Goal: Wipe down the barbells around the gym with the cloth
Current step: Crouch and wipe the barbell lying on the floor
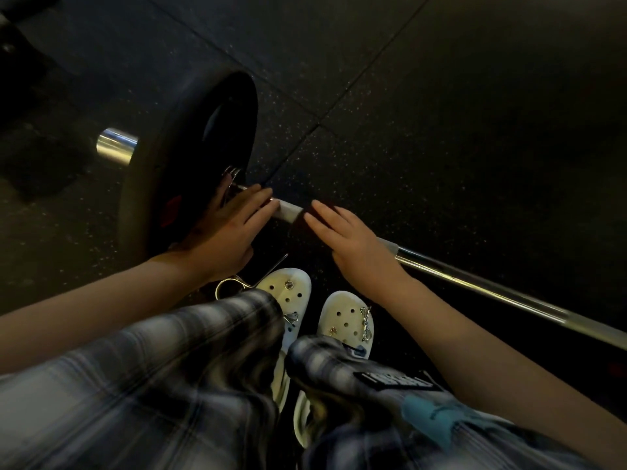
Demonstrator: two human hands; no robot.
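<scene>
A steel barbell (475, 283) lies on the floor, running from a black weight plate (190, 154) at the left down to the right edge. My left hand (230, 228) rests beside the plate, fingers stretched out over the bar's pale section (288, 212). My right hand (353, 245) lies flat farther right, pressing a dark cloth (305, 217) onto the bar. The cloth is hard to make out in the dim light and hides the bar beneath it. The bar's chrome sleeve end (115, 145) sticks out beyond the plate.
A silver spring collar (237, 283) lies on the floor by my white clogs (291, 293). My knees in plaid trousers (169, 385) fill the bottom of the view. Dark speckled rubber flooring (441, 113) stretches beyond the bar. Dark equipment (17, 35) sits at the top left.
</scene>
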